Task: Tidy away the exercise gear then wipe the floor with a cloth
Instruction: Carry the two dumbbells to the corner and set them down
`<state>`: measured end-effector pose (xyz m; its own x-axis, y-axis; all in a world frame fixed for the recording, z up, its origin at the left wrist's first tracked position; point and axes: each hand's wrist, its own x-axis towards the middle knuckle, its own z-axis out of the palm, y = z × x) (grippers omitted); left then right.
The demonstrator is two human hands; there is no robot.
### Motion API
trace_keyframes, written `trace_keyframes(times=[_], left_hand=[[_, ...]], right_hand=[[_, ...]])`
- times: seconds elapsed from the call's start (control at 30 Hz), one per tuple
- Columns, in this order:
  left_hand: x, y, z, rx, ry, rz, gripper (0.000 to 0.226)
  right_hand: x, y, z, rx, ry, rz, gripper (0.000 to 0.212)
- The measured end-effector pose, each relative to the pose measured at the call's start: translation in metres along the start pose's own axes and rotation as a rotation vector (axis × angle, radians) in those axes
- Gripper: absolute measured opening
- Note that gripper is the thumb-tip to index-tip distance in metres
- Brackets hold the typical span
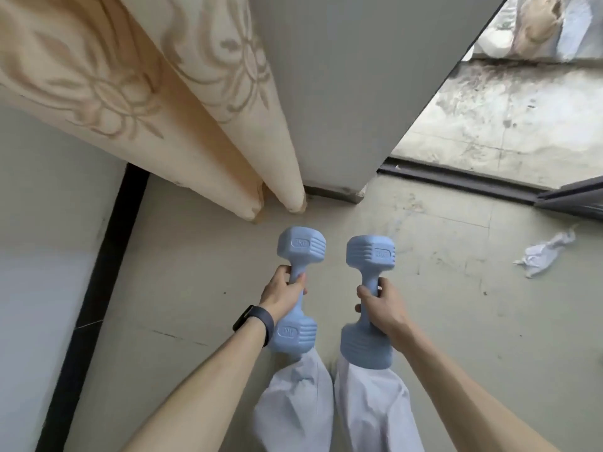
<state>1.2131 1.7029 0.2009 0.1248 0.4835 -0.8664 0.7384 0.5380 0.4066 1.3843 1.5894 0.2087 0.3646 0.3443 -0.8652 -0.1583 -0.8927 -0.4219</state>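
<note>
pale grey-green floor (202,288), scuffed and speckled with dark marks, met a light wall (49,190) at left along a black skirting strip (94,282); a cream curtain (182,125) with a faint brown floral print hung in two folds to the floor beside a plain grey pillar (342,93), and a dark door track (456,182) at right separated the room from a stained concrete ledge (496,119) outside. a crumpled white cloth (543,254) lay on the floor at far right, well apart from the hands. the left hand (282,293), with a black band (254,324) on its wrist, was closed around the handle of the left dumbbell (300,288); the right hand (380,306) was closed around the handle of the right dumbbell (368,301). both dumbbells were held above the floor in front of the person's white trouser legs (326,402), just beside one another but apart. each long axis ran roughly away from the camera, the far heads pointing toward the curtain and pillar, the near heads toward the knees. both weights were matte pale blue, with faceted, ridged heads bearing an embossed oval label and a narrower round handle.
</note>
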Motion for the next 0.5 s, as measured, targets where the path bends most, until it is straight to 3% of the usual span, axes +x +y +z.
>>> trace_keyframes(times=[0.27, 0.5], left_hand=[[0.163, -0.057, 0.045, 0.063, 0.018, -0.016, 0.021], [0.25, -0.064, 0.067, 0.055, 0.03, 0.033, 0.015]], right_hand=[[0.156, 0.07, 0.054, -0.027, 0.001, 0.035, 0.017], [0.243, 0.077, 0.083, 0.034, -0.009, -0.028, 0.022]])
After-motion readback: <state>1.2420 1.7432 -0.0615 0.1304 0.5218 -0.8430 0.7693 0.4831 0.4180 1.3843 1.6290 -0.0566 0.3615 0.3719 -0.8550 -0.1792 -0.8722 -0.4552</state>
